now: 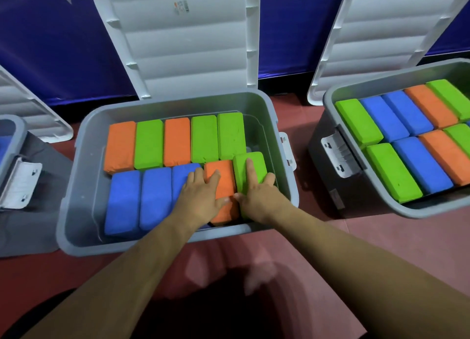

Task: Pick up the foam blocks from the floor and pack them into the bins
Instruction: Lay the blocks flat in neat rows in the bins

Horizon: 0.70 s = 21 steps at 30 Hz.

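While atop packed blocks (223,178), left hand (201,195), right hand (256,195); full bin (320,186) alongside.

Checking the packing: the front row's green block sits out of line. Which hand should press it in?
Right hand: it already holds the green block; the left hand rests on the orange block.
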Motion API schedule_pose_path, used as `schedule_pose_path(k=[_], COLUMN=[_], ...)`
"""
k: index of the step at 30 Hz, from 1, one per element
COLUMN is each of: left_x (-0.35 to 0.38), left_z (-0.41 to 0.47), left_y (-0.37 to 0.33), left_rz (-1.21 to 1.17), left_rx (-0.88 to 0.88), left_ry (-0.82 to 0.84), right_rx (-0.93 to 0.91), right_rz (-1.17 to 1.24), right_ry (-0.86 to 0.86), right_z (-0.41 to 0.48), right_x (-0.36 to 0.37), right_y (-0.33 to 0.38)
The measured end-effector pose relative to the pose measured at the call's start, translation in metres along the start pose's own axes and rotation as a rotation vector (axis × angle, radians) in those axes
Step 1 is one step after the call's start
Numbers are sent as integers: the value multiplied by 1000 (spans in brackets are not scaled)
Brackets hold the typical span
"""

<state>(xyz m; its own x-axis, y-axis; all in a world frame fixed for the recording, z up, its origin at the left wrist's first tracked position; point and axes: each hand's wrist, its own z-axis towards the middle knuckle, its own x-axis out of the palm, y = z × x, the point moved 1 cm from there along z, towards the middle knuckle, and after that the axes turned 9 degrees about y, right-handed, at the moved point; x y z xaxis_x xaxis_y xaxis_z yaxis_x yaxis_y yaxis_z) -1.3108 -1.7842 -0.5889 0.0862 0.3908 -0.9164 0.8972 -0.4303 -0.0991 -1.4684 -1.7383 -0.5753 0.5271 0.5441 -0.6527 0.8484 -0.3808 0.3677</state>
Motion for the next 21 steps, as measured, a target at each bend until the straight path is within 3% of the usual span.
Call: schedule_pose_path(k=[4, 6, 9, 15, 18, 21], left_x=[-3, -5, 3, 32, 24, 9], left_z=[2, 2, 6, 13, 14, 1], left_y=[10, 19, 39, 48, 54, 80], left_rz=[-187, -289, -199, -41, -26, -153], left_rx=[63, 106, 22, -65, -21, -1], left_ry=[35, -96, -345, -154, 9, -55], right_rx=[-2, 1, -26, 2, 37, 50], right_rz=[14, 57, 60, 27, 36, 10], right_ry=[32, 75, 59, 46, 73, 69], right_z=[8, 5, -1, 7, 12, 14], right_x=[9, 4, 0, 6, 6, 7], right_y=[-4, -5, 1, 2, 0, 3])
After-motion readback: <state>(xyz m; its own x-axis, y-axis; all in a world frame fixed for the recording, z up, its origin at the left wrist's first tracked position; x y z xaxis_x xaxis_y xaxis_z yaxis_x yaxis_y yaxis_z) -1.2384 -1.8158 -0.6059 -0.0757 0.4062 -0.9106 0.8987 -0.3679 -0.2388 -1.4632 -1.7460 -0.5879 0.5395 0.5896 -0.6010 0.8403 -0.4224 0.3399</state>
